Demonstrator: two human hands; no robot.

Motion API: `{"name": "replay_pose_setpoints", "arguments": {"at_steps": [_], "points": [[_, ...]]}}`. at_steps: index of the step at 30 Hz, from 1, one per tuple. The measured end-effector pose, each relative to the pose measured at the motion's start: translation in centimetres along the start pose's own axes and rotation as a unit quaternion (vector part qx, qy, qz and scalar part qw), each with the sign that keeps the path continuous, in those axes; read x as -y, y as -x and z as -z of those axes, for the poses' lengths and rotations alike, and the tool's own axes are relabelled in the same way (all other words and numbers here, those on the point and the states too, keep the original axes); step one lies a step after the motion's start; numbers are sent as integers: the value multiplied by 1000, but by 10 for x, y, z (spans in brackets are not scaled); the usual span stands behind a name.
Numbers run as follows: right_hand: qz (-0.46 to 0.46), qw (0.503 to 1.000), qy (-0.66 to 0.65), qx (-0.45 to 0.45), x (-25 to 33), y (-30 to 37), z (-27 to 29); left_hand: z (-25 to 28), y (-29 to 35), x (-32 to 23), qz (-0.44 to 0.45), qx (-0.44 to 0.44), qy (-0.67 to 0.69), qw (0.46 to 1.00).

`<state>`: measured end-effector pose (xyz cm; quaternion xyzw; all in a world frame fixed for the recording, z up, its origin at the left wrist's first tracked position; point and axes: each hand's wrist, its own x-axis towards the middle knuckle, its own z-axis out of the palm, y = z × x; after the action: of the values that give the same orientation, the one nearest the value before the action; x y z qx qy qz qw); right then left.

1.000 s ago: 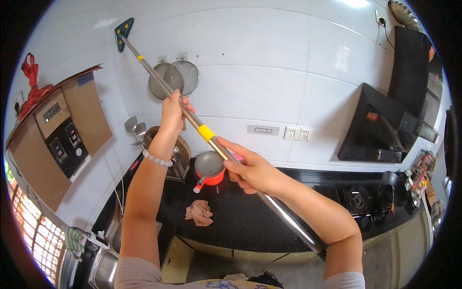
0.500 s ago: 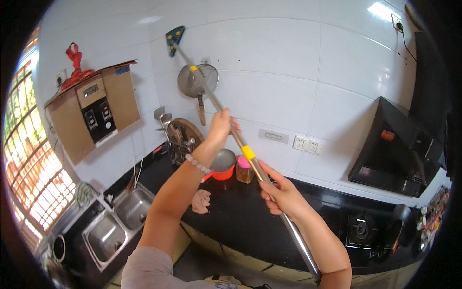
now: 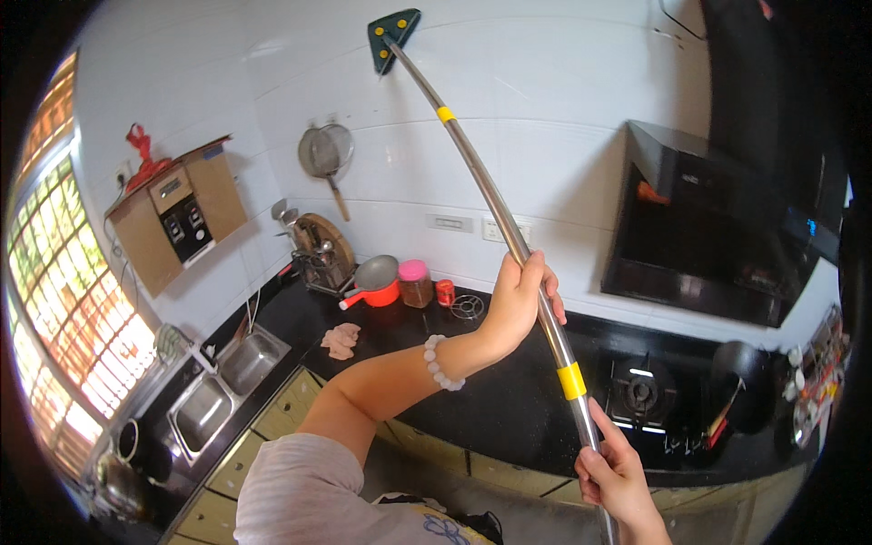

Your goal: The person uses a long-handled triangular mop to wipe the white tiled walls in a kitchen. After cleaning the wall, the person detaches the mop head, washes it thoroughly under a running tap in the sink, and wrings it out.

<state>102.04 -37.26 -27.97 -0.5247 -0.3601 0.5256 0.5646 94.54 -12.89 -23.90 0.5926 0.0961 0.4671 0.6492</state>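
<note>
Displaced rightward since the earlier frames, the dark green triangular mop head (image 3: 391, 33) now stands at the tiled wall (image 3: 545, 109), above and right of the hanging strainers (image 3: 324, 152). Left hand (image 3: 525, 295): wrapped round the steel pole (image 3: 481, 174). Right hand (image 3: 616, 468): below the yellow collar (image 3: 571, 381), thumb and fingers gripping the same pole. Beyond: black countertop (image 3: 509, 409) bearing a pink-lidded jar (image 3: 415, 286); at right, range hood (image 3: 690, 236) above gas burner (image 3: 641, 392).

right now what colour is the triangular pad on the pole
The triangular pad is dark green with yellow dots (head view).
</note>
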Motion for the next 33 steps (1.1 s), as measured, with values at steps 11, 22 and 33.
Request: {"name": "replay_pose_setpoints", "arguments": {"at_steps": [11,22,33], "points": [[34,995,17,97,13,-49,25,17,-41,-8,-33,-13,-140,990],[99,987,7,126,90,-190,-62,151,-181,-90,-66,-47,-128,988],[135,981,-5,136,111,-226,-98,156,-190,-126,-102,-170,-230,953]]}}
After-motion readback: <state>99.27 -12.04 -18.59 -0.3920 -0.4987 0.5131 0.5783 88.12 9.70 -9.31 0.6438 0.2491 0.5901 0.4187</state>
